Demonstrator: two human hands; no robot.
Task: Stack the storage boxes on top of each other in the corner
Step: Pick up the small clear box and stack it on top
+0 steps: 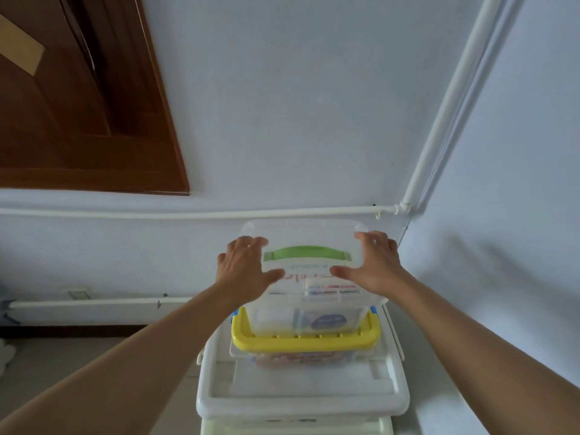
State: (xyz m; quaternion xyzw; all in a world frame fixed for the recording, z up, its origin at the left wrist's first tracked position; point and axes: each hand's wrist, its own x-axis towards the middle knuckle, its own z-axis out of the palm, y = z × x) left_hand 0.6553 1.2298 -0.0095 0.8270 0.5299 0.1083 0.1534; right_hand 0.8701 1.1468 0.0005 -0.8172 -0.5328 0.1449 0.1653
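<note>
A clear storage box with a green handle on its lid (309,243) sits on top of the stack in the corner. My left hand (246,271) lies on the left side of its lid and my right hand (373,265) on the right side, fingers spread and wrapped over the lid's edges. Under it is a clear box with a yellow handle (304,342). That box rests on a large white lidded box (301,400), whose lower part is cut off by the frame.
The stack stands in the corner of two pale blue walls. White pipes (188,213) run along the back wall and up the corner (452,98). A brown wooden door (78,98) is at the upper left. Floor (62,365) shows at the lower left.
</note>
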